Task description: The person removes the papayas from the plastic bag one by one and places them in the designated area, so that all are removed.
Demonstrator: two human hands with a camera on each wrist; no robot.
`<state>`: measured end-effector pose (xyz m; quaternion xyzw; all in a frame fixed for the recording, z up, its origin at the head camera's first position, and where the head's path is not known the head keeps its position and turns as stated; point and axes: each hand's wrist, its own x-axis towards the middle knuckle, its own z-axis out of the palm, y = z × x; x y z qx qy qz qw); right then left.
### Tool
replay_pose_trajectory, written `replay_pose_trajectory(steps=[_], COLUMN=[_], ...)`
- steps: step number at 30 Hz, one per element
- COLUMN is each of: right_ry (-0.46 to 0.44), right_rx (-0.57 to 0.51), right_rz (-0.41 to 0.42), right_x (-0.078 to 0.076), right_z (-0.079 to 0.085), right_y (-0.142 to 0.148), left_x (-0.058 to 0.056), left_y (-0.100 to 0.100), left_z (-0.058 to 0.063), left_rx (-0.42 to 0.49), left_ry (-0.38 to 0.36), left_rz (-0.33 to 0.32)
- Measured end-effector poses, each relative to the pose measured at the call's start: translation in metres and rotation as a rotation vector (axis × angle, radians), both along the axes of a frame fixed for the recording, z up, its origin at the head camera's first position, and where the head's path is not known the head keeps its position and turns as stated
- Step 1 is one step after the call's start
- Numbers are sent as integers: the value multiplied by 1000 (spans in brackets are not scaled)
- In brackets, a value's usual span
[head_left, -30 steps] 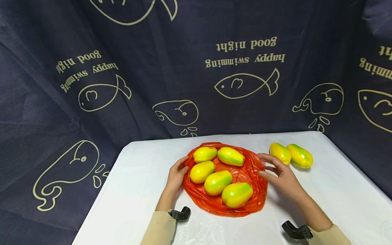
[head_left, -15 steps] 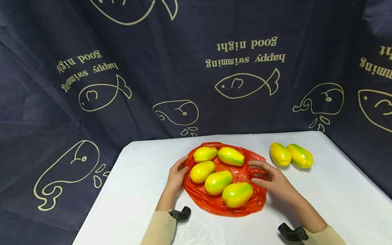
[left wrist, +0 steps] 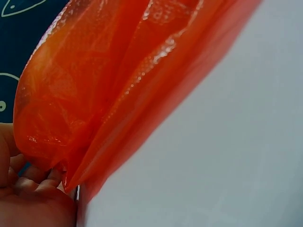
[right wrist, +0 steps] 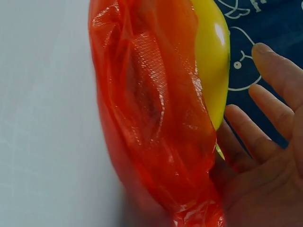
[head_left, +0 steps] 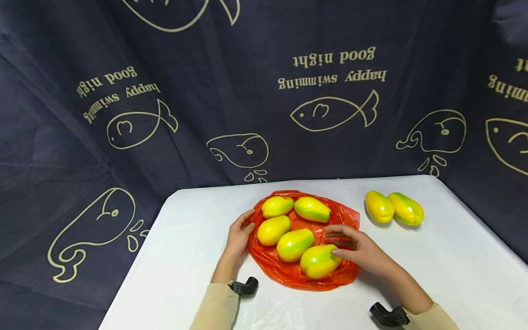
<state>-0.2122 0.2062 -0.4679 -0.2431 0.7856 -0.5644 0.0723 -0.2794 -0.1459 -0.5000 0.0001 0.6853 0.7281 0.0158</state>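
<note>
A red plastic bag (head_left: pixel 270 271) lies spread on the table, its rim rolled low around several yellow-green papayas. At its left rim my left hand (head_left: pixel 240 234) holds the plastic, and the left wrist view shows curled fingers (left wrist: pixel 35 182) against the bunched red film. My right hand (head_left: pixel 363 251) reaches over the right rim with spread, slightly bent fingers. Its thumb overlaps the nearest papaya (head_left: pixel 317 263) in the head view; contact is hard to tell. In the right wrist view that hand's fingers (right wrist: pixel 279 71) stand apart beside a yellow papaya (right wrist: pixel 210 61), with nothing gripped.
Two more papayas, one (head_left: pixel 379 207) leaning beside another (head_left: pixel 406 209), lie outside the bag at the back right of the white table (head_left: pixel 185 229). A dark curtain (head_left: pixel 247 91) printed with fish hangs behind and on both sides.
My right hand has moved left and toward me, from the bag's right edge to over the nearest papaya. The left hand stays at the left rim.
</note>
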Motion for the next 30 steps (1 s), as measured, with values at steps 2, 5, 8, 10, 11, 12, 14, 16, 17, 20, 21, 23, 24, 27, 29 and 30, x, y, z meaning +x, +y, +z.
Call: replay_pose_trajectory(steps=[2, 5, 8, 10, 11, 12, 14, 16, 17, 20, 21, 23, 24, 27, 29, 30], right_ry=[-15, -27, -36, -45, -50, -55, -64, -73, -76, -89, -93, -101, -104, -108, -112, -119], right_rx=[20, 51, 72, 80, 80, 79, 79, 67, 63, 52, 50, 55, 59, 67, 70, 70], right_rz=[10, 17, 26, 39, 46, 57, 75, 95, 106, 137, 145, 156, 158, 163, 170, 174], right_x=[0, 0, 0, 0, 0, 0, 0, 0, 0, -1, -1, -1, -1, -1, -1, -1], right_z=[-1, -3, -3, -4, -5, -5, -6, -7, -7, -9, -9, -10, -10, -11, -12, -12], right_y=[-1, -3, -5, -6, -6, -6, -6, -6, -6, -5, -5, -4, -4, -4, -4, -4], left_x=[0, 0, -1, 0, 0, 0, 0, 1, 1, 1, 1, 0, 0, 0, 0, 0], left_y=[0, 0, 0, 0, 0, 0, 0, 0, 0, 0, 0, 0, 0, 0, 0, 0], left_z=[0, 1, 0, 0, 0, 0, 0, 0, 0, 0, 1, 1, 1, 1, 1, 1], left_rx=[3, 6, 8, 9, 12, 14, 9, 11, 11, 4, 4, -1, -3, -7, -7, -7], left_ry=[-1, 0, -5, -9, -11, -12, -2, -4, -3, -4, -8, -5, -3, 2, 2, 2], left_rz=[2, 4, 7, 9, 11, 12, 11, 16, 17, 19, 21, 18, 18, 17, 16, 15])
